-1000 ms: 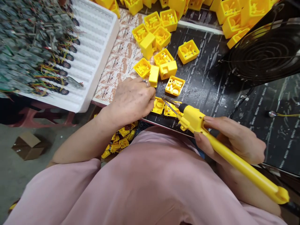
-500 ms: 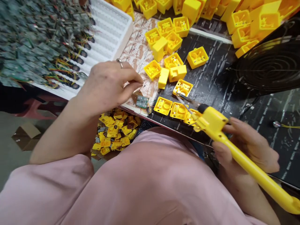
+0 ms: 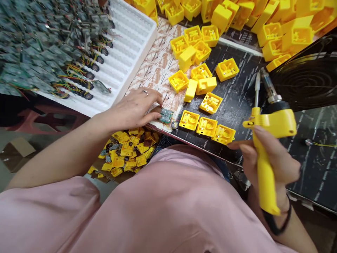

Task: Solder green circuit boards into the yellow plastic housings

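My left hand [image 3: 134, 109] reaches to a small green circuit board [image 3: 166, 115] at the table's near edge. Its thumb is at the board's left side, the fingers curve above, and a gap shows between them. Thin wires run from the board towards a small round black part [image 3: 174, 124]. My right hand [image 3: 273, 158] is wrapped round the handle of a yellow soldering gun [image 3: 279, 123], whose metal tip and feed tube point away from me. Between the hands, open yellow cases [image 3: 189, 120] with metal contacts inside stand in a row, another case [image 3: 211, 103] just behind.
A white foam tray [image 3: 131, 45] at left carries many wired circuit boards [image 3: 52, 52]. More yellow cases [image 3: 201, 52] lie loose and heaped at the back. A dark fan-like grille [image 3: 305, 80] stands at right. Below the table edge is a pile of yellow parts [image 3: 126, 151].
My right hand has swung the soldering gun from pointing left over the cases to pointing away at the right. My left hand has come down to the circuit board, its pinch opening.
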The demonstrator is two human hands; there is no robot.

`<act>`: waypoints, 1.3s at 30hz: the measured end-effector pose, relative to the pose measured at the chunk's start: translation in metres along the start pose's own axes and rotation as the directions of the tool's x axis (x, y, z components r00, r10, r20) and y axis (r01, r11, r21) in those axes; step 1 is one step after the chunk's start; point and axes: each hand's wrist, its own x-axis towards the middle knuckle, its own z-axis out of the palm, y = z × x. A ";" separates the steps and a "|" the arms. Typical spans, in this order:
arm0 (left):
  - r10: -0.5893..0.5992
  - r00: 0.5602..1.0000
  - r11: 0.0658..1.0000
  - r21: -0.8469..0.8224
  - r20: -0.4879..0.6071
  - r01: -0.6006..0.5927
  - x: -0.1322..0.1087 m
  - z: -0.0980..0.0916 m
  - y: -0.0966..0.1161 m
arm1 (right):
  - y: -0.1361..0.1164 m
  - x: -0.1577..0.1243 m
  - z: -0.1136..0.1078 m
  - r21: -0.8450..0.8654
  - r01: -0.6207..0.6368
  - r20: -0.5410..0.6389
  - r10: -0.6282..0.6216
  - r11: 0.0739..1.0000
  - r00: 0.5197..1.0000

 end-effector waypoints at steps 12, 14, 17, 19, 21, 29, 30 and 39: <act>-0.071 0.897 0.997 -0.047 -0.436 0.056 -0.005 -0.046 0.020 | 0.011 0.017 0.045 -0.028 0.152 0.223 -0.142 0.988 0.964; 0.120 0.771 0.985 0.172 -0.626 -0.013 -0.006 -0.043 0.033 | 0.008 0.018 0.055 -0.048 0.144 0.186 -0.133 0.988 0.973; 0.455 0.648 0.891 0.306 -0.611 -0.336 -0.005 -0.013 0.041 | 0.005 0.022 0.062 -0.044 0.158 0.139 -0.151 0.986 0.979; 0.556 0.634 0.829 0.300 -0.537 -0.472 -0.006 0.010 0.036 | 0.004 0.023 0.059 -0.022 0.167 0.114 -0.163 0.986 0.980; 0.572 0.674 0.820 0.313 -0.468 -0.479 -0.012 0.026 0.029 | 0.003 0.023 0.050 -0.006 0.164 0.062 -0.163 0.986 0.985; 0.175 0.846 0.984 0.121 -0.503 -0.132 -0.009 0.008 0.049 | -0.008 0.028 0.018 -0.030 0.182 -0.084 -0.184 0.983 0.979; 0.141 0.870 0.989 0.109 -0.473 -0.101 -0.001 0.006 0.056 | -0.009 0.028 0.015 -0.032 0.184 -0.086 -0.186 0.982 0.979; -0.103 0.965 0.993 0.035 -0.243 0.114 0.046 0.018 0.071 | -0.006 0.014 0.005 -0.067 0.117 -0.117 -0.124 0.991 0.985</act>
